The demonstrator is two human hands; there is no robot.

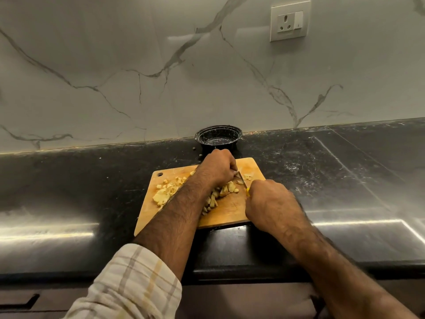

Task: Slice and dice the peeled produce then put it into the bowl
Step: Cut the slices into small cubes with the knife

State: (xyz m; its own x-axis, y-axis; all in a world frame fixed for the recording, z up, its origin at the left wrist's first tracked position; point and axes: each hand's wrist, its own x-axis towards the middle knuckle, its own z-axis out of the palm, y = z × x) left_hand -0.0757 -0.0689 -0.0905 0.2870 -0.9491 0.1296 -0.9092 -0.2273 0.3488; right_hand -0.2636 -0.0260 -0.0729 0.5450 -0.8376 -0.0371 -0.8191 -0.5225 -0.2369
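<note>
The left hand [217, 168] curls its fingers down on the last uncut piece at the far right of the wooden cutting board [230, 212], steadying it, while the right hand [268, 200] keeps a closed grip round the yellow-handled knife [243, 181], blade beside those knuckles. Diced produce [165, 192] lies heaped on the board's left and middle, clear of the cut. The black bowl [218, 137] waits just behind the board on the bench [345, 171], showing no pieces inside, probably so the dice can be swept straight in.

Pale yellow dice on a tan board, black all round

The produce [220, 192] is pale yellow on an orange-tan cutting board [230, 212]; bowl [218, 138] and glossy desk [333, 171] are black, the wall [115, 65] white with grey veins, the sleeve [128, 286] cream plaid.
</note>
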